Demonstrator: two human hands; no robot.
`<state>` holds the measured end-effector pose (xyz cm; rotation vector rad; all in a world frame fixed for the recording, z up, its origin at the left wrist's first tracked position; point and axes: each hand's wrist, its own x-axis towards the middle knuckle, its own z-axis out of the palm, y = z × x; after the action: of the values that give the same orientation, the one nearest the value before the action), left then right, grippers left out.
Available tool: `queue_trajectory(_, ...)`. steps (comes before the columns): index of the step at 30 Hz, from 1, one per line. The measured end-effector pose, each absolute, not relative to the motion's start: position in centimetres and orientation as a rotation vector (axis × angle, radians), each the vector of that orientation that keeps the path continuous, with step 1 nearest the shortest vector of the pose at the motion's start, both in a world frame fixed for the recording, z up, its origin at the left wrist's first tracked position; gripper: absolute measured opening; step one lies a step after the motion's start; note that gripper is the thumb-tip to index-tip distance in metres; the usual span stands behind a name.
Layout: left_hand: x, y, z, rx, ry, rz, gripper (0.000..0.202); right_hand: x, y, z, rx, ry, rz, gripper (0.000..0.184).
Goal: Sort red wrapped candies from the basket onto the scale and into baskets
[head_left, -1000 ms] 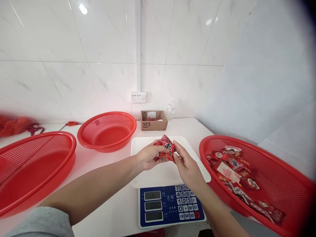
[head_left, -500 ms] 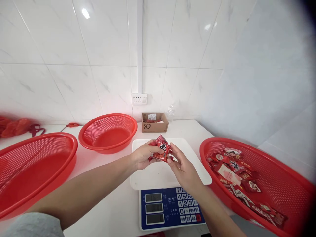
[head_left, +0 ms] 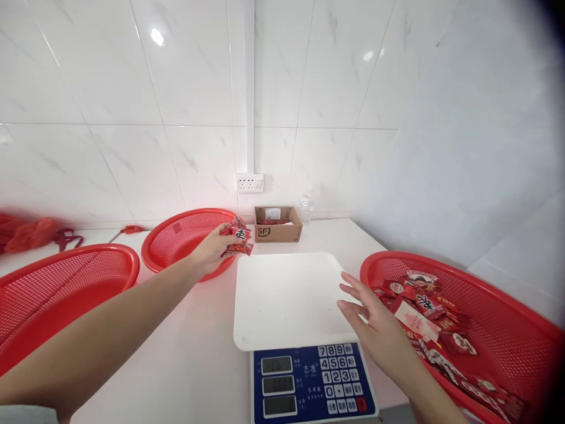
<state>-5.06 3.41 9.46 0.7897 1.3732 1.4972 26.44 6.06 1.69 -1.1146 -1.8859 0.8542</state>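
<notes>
My left hand (head_left: 213, 250) is closed on red snack packets (head_left: 241, 237) with dark lettering; how many there are I cannot tell. It holds them over the right rim of the round red basket (head_left: 165, 268) at the back. My right hand (head_left: 371, 315) is open, fingers apart, above the right edge of the white pan of the digital scale (head_left: 286, 303). Nothing lies on that pan. To the right, a red basket (head_left: 498, 303) holds several red snack packets (head_left: 459, 343) and a pale pink card-like packet (head_left: 417, 321).
Another red basket (head_left: 128, 254) stands at the left. At the back are a small cardboard box (head_left: 278, 234) with packets inside, a clear plastic item (head_left: 306, 203), red-handled scissors (head_left: 131, 229) and red mesh bags (head_left: 33, 234). The tiled wall (head_left: 198, 159) closes off the rear.
My left hand has carried the packets from above the scale pan leftward to the round basket's rim. My right hand has let go and drawn back right, its fingers spreading.
</notes>
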Motion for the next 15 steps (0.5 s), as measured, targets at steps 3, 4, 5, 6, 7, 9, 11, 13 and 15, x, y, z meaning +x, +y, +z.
queue_trajectory(3,-7.3,3.7,9.6,0.784,1.474,1.587,0.034,28.9,6.6,1.5,-1.212,-1.841,0.758,0.050)
queue_trajectory(4,-8.0,3.8,9.6,0.785,1.500,1.612,0.033,29.7,6.7,1.5,-1.261,-1.832,0.723,0.051)
queue_trajectory(5,-8.6,3.9,9.5,0.787,1.523,1.632,0.032,30.4,6.9,1.5,-1.314,-1.828,0.692,0.053)
queue_trajectory(6,-9.2,4.1,9.4,0.788,1.544,1.649,0.031,31.1,6.9,1.6,-1.368,-1.825,0.664,0.055)
queue_trajectory(7,-9.7,4.3,9.2,0.787,1.565,1.663,0.031,31.7,7.0,1.7,-1.417,-1.822,0.639,0.056)
queue_trajectory(9,-10.6,4.6,8.9,0.778,1.607,1.684,0.031,32.7,7.0,1.8,-1.499,-1.824,0.606,0.057)
queue_trajectory(11,-11.2,4.9,8.5,0.773,1.641,1.695,0.032,33.3,6.9,1.9,-1.559,-1.835,0.587,0.057)
queue_trajectory(13,-11.6,5.1,8.3,0.776,1.664,1.704,0.033,33.9,6.9,1.5,-1.589,-1.856,0.578,0.058)
queue_trajectory(15,-11.9,5.2,8.1,0.783,1.684,1.705,0.033,34.3,7.0,0.9,-1.592,-1.889,0.591,0.059)
